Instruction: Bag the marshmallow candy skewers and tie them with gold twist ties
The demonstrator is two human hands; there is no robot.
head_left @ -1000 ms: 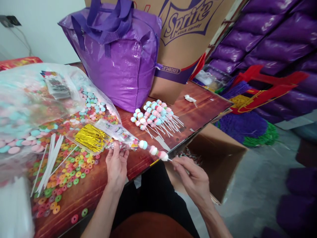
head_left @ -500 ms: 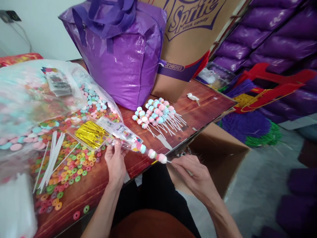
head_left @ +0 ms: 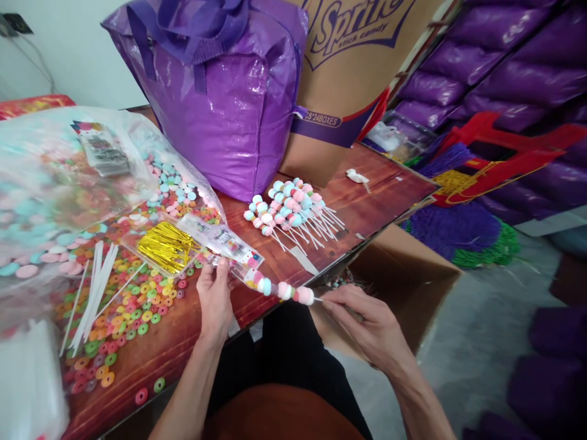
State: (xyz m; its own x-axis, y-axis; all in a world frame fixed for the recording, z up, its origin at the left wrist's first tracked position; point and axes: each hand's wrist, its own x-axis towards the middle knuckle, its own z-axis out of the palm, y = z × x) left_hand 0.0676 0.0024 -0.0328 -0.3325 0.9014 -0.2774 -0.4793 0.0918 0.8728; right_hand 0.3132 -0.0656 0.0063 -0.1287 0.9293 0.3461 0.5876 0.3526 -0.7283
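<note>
The left hand [head_left: 214,302] and the right hand [head_left: 367,321] are both bare and slender, each running into a narrow wrist. The left forearm [head_left: 188,388] and right forearm [head_left: 419,394] are bare too, lean and thickening toward the elbow. Plain black trousers [head_left: 302,357] cover the legs, too dark for seams to show. At the bottom edge sits a smooth, rounded rust-brown shape [head_left: 284,415] — whether clothing or something else, I cannot tell.
</note>
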